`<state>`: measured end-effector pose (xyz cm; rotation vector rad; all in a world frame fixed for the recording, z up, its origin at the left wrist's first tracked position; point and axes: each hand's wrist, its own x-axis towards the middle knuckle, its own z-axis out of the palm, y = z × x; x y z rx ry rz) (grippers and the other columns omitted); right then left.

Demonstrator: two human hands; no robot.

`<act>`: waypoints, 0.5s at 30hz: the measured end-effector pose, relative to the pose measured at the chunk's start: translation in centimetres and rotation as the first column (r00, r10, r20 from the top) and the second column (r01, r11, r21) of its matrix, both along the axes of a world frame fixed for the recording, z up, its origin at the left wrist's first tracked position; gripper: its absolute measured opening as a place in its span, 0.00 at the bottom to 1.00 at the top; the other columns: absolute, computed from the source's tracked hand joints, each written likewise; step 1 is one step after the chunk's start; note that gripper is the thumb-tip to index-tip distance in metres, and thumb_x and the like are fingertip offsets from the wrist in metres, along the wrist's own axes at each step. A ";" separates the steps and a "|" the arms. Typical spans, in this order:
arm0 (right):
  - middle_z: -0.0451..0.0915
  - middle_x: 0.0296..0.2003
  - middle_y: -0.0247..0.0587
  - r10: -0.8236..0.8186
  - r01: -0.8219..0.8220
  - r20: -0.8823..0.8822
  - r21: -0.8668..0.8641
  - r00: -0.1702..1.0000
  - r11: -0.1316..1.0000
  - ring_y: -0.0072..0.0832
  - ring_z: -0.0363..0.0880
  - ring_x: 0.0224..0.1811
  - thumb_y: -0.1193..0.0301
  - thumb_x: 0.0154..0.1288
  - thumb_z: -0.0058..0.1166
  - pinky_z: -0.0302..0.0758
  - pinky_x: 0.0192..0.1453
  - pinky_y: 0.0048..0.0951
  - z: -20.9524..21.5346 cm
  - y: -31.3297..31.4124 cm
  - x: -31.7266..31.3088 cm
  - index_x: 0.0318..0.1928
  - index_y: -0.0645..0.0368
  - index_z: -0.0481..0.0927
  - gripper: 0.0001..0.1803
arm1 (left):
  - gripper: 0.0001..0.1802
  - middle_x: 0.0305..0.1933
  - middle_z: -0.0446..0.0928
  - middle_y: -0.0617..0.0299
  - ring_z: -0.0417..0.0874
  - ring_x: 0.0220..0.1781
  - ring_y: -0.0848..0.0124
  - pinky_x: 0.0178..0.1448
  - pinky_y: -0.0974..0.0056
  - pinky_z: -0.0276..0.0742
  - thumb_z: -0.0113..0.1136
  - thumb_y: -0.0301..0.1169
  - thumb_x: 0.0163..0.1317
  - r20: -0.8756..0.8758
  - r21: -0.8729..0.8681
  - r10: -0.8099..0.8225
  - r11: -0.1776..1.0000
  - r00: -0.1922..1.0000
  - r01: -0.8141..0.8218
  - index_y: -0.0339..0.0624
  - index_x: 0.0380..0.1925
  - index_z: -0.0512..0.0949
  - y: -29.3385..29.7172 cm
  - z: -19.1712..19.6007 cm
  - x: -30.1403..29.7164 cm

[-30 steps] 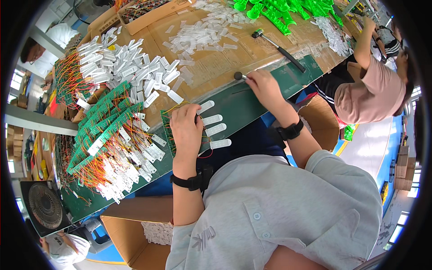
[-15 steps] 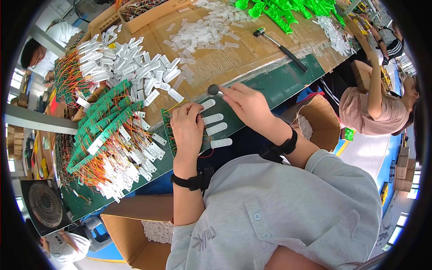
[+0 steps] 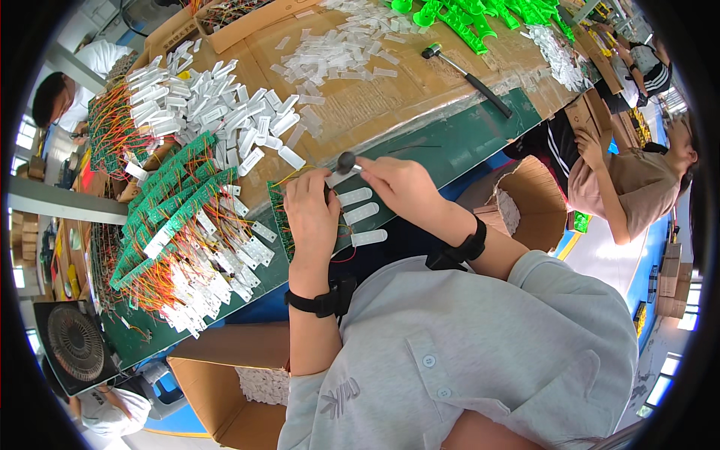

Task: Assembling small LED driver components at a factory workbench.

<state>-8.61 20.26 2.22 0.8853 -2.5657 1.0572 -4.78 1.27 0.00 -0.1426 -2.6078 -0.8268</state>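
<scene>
My right hand (image 3: 401,184) is closed round a small hammer, of which the dark round head (image 3: 346,161) shows most. That head hovers just over the topmost of several white rounded plastic strips (image 3: 356,196) lying in a row on the green table edge. My left hand (image 3: 309,201) rests palm down with bent fingers at the inner end of that row. What its fingertips grip is hidden. Partly under it lies a green circuit board (image 3: 277,214) with thin wires, and a red wire loops out below the strips.
To the left are stacked green circuit boards (image 3: 169,184) with coloured wires and a heap of white plastic pieces (image 3: 255,124). A second hammer (image 3: 480,91) lies at the far right, near green plastic parts (image 3: 457,22). Cardboard boxes (image 3: 540,206) flank me; a co-worker (image 3: 622,176) sits rightward.
My right hand has moved a little left and down, bringing the hammer head closer to the topmost strip. My left hand has shifted slightly. The co-worker on the right has lowered an arm.
</scene>
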 end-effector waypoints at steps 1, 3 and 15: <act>0.82 0.30 0.47 -0.002 0.002 -0.001 -0.001 1.000 1.000 0.46 0.83 0.32 0.71 0.70 0.57 0.79 0.35 0.42 -0.3 -0.2 0.0 0.53 0.58 0.83 0.14 | 0.20 0.48 0.81 0.57 0.78 0.53 0.53 0.60 0.50 0.72 0.65 0.19 0.53 -0.001 -0.001 -0.002 1.000 1.000 0.002 0.42 0.48 0.79 0.0 0.0 -0.1; 0.82 0.30 0.47 0.018 -0.021 0.043 0.066 0.999 0.998 0.46 0.83 0.32 0.70 0.70 0.56 0.79 0.35 0.42 -1.1 -0.6 0.1 0.53 0.59 0.83 0.14 | 0.23 0.48 0.81 0.53 0.78 0.53 0.51 0.59 0.50 0.73 0.66 0.19 0.53 0.036 0.072 0.020 0.997 0.999 -0.023 0.40 0.51 0.76 0.0 -0.1 -0.1; 0.82 0.30 0.48 -0.016 0.014 -0.011 -0.095 1.000 0.995 0.46 0.82 0.30 0.70 0.71 0.56 0.78 0.33 0.43 3.0 -1.4 0.4 0.54 0.60 0.82 0.14 | 0.26 0.50 0.80 0.50 0.78 0.56 0.49 0.62 0.48 0.71 0.67 0.20 0.53 0.084 0.105 0.013 0.994 0.996 -0.022 0.38 0.53 0.72 -0.3 -0.6 -0.2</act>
